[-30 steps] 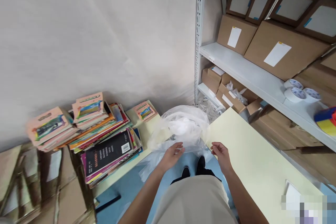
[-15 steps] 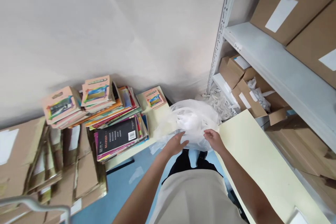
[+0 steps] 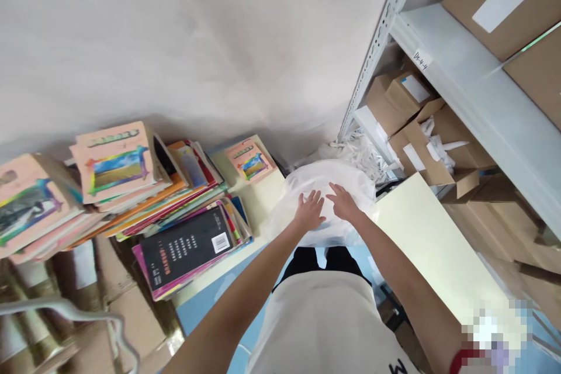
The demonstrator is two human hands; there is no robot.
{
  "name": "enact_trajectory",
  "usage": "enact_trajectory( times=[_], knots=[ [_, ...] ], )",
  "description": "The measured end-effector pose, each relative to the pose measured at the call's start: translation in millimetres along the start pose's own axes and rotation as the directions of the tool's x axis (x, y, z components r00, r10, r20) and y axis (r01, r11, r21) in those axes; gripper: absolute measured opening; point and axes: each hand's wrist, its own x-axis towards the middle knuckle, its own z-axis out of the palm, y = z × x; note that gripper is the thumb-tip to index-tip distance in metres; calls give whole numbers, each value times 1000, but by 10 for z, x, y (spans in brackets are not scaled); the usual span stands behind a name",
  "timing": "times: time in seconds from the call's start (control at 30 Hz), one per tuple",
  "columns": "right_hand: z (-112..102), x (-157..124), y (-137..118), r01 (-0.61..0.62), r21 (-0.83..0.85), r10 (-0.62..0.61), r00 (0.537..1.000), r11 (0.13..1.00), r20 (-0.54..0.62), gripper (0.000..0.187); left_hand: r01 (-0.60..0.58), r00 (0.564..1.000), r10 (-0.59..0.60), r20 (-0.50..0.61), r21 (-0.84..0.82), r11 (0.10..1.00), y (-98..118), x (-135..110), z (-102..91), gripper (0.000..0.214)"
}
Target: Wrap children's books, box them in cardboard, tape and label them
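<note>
A translucent white plastic bag (image 3: 294, 186) spreads out in front of my body, with whitish contents that I cannot make out. Over its top lies my left hand (image 3: 310, 210), its fingers spread and pointing away from me. Just right of it, my right hand (image 3: 343, 201) reaches over the same bag, fingers apart and nothing held. Both hands seem to rest on the plastic, though how firmly they press is not visible. White shredded scraps (image 3: 362, 152) show behind the bag, near the foot of the shelf.
Stacked books (image 3: 184, 245) and picture-covered booklets (image 3: 118, 163) crowd the left side, above flattened cardboard (image 3: 127, 304). One booklet (image 3: 249, 159) lies apart on a pale tabletop (image 3: 274, 190). At right stand another pale table (image 3: 421, 234) and a metal shelf (image 3: 477, 70) with cardboard boxes (image 3: 421, 149).
Both hands have moved forward and inward over the bag, from its near edge to its top, with fingers now spread. The view has shifted, so the books appear larger and farther left.
</note>
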Motion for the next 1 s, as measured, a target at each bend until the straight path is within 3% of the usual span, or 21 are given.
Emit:
enact_trajectory(
  times=[0.17,0.33,0.53,0.67,0.8,0.9,1.0],
  knots=[
    [-30,121,49,-101,-3,101,990,995,101,51,-36,999,37,29,-42,998,-87,-90,26,57],
    [-58,70,11,-101,31,96,985,994,144,51,-77,997,78,9,-79,994,-98,-204,58,50],
    [-137,-73,-59,-110,206,123,991,972,-51,33,-89,991,75,-110,-121,989,-69,-357,-20,37],
    [-170,-80,-107,-163,282,221,957,945,-188,17,-132,984,115,-137,-121,984,15,-461,-106,23],
    [-263,-86,-176,-208,336,310,907,919,-285,29,-85,987,63,-145,-154,984,84,-559,-174,15],
    [-414,-177,-250,-112,353,233,917,929,-323,20,-12,962,-45,-269,-205,979,103,-594,-281,24],
    [-632,-350,-357,46,327,85,923,944,-375,15,3,903,-105,-417,-238,971,126,-563,-505,48]
  ],
)
